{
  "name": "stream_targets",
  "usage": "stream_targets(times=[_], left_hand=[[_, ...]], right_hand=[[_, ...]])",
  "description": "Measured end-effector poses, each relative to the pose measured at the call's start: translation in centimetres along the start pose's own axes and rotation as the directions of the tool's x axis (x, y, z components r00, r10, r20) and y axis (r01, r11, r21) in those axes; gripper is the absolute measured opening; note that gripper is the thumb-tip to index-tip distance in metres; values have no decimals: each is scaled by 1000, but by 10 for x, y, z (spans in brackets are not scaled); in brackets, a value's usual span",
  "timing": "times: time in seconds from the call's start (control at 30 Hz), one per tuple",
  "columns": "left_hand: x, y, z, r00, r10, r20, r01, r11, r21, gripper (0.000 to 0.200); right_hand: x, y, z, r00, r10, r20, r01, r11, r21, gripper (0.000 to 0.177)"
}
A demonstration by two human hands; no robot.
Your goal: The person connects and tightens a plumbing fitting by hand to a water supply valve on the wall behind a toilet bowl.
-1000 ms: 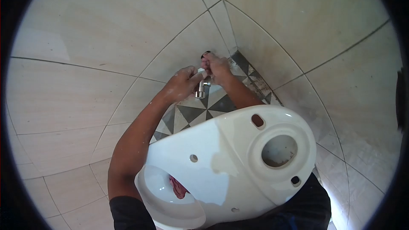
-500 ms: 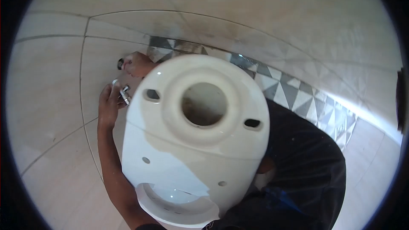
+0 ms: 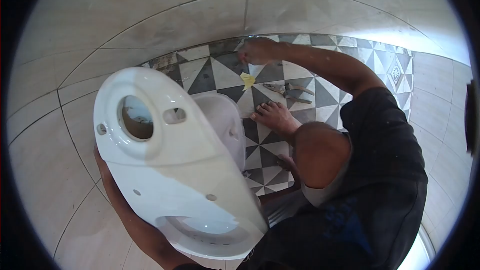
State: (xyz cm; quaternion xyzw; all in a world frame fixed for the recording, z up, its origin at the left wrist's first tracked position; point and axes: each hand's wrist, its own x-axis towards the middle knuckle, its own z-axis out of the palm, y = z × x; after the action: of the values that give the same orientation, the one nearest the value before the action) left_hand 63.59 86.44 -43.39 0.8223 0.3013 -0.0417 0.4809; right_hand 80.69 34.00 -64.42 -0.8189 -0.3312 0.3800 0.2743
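Note:
A large white ceramic toilet piece point(image 3: 175, 170), with a round hole, oval slots and a curved opening, stands tilted in front of me. My left forearm runs up along its left side, and the fingers of that hand are hidden behind the ceramic. Near the base of the wall my right hand point(image 3: 257, 51) reaches down to the tiled floor point(image 3: 300, 72) with its fingers bent together; what they hold, if anything, cannot be made out. Just below that hand lies a yellowish scrap point(image 3: 247, 80). Pliers point(image 3: 290, 91) with dark handles rest on the tiles to its right.
Beige tiled walls point(image 3: 200, 15) rise behind and at the left. My bare foot point(image 3: 275, 119) and bent knee point(image 3: 320, 155) are right of the ceramic. A round floor drain point(image 3: 396, 73) is set at the far right.
The view has swung right. My right hand has gone from the wall fittings to the floor. My left hand, earlier at a chrome fitting, is now behind the ceramic, which appears more tilted.

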Motion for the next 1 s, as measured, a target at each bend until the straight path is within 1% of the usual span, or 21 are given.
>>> stream_targets(times=[0.07,0.13,0.17,0.2,0.3,0.33,0.4,0.43,0.47,0.5,0.57,0.6,0.63,0.67,0.7,0.73,0.77,0.83,0.87,0.93,1.0], left_hand=[[-2,4,10,999,23,36,-23,1000,9,31],[5,10,22,996,52,77,-53,998,16,31],[10,13,31,992,68,102,-70,997,18,31],[18,17,41,988,83,130,-86,996,18,31],[25,19,58,976,105,190,-112,993,26,31],[25,19,58,974,107,199,-116,993,34,31],[26,21,54,970,111,214,-125,991,56,31],[28,23,52,968,115,224,-133,989,66,31],[31,23,52,966,118,232,-138,988,73,31],[33,22,55,962,119,245,-141,987,74,30],[38,18,72,950,125,287,-149,987,61,30],[44,18,88,938,137,317,-159,986,45,30],[51,20,110,921,156,356,-175,984,21,30],[57,23,134,900,178,397,-191,981,-6,30],[61,28,158,877,200,437,-208,978,-31,30],[66,35,180,852,225,473,-227,972,-53,30],[69,43,198,827,247,505,-245,967,-71,30],[72,54,221,789,274,550,-273,958,-87,30],[74,59,228,775,284,564,-285,954,-89,30],[76,65,234,755,295,586,-305,949,-85,30],[77,66,242,739,305,601,-317,944,-90,29]], right_hand=[[-44,9,19,993,114,-24,-116,981,-158,30],[-93,-26,21,934,357,23,-349,923,-160,33],[-114,-19,49,951,272,-150,-300,929,-218,36],[-133,-5,79,935,172,-311,-264,921,-285,38],[-173,7,120,933,196,-301,-276,928,-249,48],[-184,7,128,933,196,-301,-275,929,-246,48],[-199,1,134,899,415,-143,-438,867,-237,47],[-202,1,134,899,414,-145,-437,869,-230,47],[-206,4,133,887,432,164,-356,865,-354,41],[-209,7,131,769,451,453,-241,861,-447,37],[-195,38,161,886,252,390,-102,925,-366,27],[-176,4,129,882,395,257,-299,891,-341,30],[-155,0,124,929,354,110,-314,909,-273,31],[-129,-1,120,952,305,-21,-301,923,-241,30],[-102,14,133,959,66,-276,-154,938,-311,31],[-82,-2,111,971,103,-218,-161,950,-267,34],[-63,-10,108,955,63,-291,-162,930,-331,37],[-49,-18,100,956,-143,-256,7,885,-465,35],[-45,-19,99,955,-133,-266,-6,885,-466,35],[-40,-22,100,989,-129,-66,78,857,-510,33],[-47,-16,106,994,-81,-78,35,881,-472,31]])
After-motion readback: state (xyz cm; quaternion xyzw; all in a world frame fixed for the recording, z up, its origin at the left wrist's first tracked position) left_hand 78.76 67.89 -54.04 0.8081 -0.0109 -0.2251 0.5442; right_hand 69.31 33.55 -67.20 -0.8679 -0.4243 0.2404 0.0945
